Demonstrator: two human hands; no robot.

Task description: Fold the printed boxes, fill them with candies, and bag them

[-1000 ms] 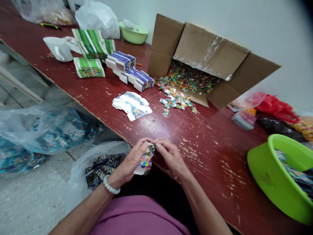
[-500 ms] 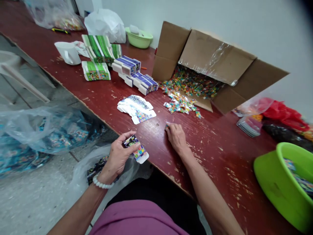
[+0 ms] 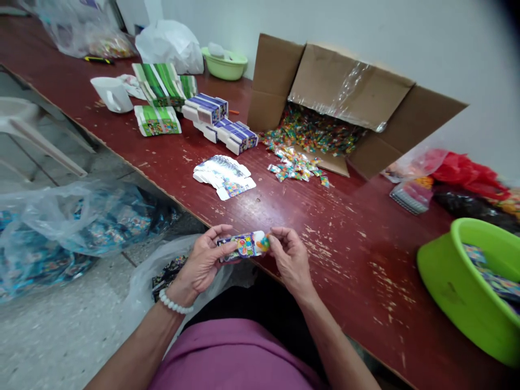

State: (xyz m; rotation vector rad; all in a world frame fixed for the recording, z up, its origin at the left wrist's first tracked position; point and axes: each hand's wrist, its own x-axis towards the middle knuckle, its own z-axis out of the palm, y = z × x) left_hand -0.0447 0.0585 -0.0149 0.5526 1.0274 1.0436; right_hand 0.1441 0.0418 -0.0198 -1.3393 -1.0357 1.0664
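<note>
My left hand [image 3: 206, 259] is closed around a small printed carton [image 3: 245, 245], held sideways with its end flap pointing right. At that end, my right hand [image 3: 291, 257] pinches a small candy packet [image 3: 264, 243] with green and orange contents, right against the carton's opening. How far the packet sits inside I cannot tell. Beyond the hands lies a fanned stack of flat cartons [image 3: 222, 174] on the red table [image 3: 333, 216]. A loose pile of candy packets [image 3: 298, 165] spills from the open cardboard box [image 3: 349, 86].
Bundled purple cartons [image 3: 238, 134] and green cartons [image 3: 157, 120] stand at the back left beside a white mug [image 3: 111, 94]. A green tub [image 3: 450, 281] holding filled cartons is at the right. Plastic bags of packs [image 3: 122, 216] rest on the floor to the left.
My right hand has lifted a candy packet off the table and brought it left to the carton's end. My left hand has turned the carton more level, its flap towards the right hand.
</note>
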